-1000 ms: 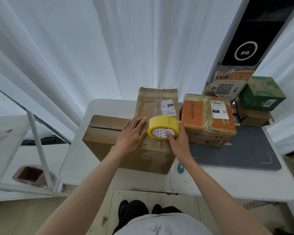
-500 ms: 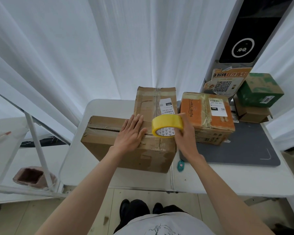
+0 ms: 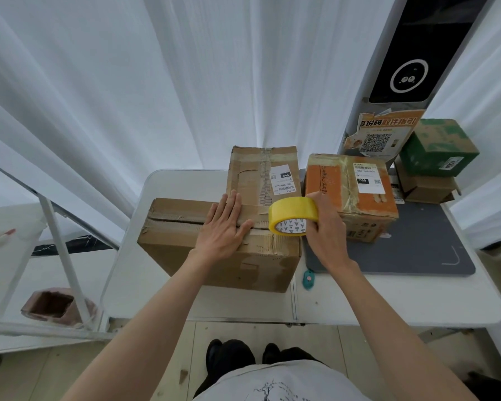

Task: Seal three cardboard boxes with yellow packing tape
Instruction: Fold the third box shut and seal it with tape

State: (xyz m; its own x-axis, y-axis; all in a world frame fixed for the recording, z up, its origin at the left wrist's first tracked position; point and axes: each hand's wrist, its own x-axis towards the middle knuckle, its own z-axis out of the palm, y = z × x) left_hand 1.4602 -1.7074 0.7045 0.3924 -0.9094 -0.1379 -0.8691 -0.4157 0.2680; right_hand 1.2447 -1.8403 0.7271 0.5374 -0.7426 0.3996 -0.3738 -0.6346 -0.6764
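A large brown cardboard box lies on the white table in front of me, its top seam running left to right. My left hand presses flat on that seam, fingers straight. My right hand grips a roll of yellow packing tape just above the box's right end. A second brown box with a white label stands behind it. To the right sits an orange box with a white label.
A grey mat covers the table's right part. A small teal cutter lies by the big box's right corner. Green and brown boxes are stacked at the far right under a black kiosk. White curtains hang behind.
My right hand has turned the tape roll and lifted it slightly to the right, near the box's right end. My left hand stays flat on the seam.
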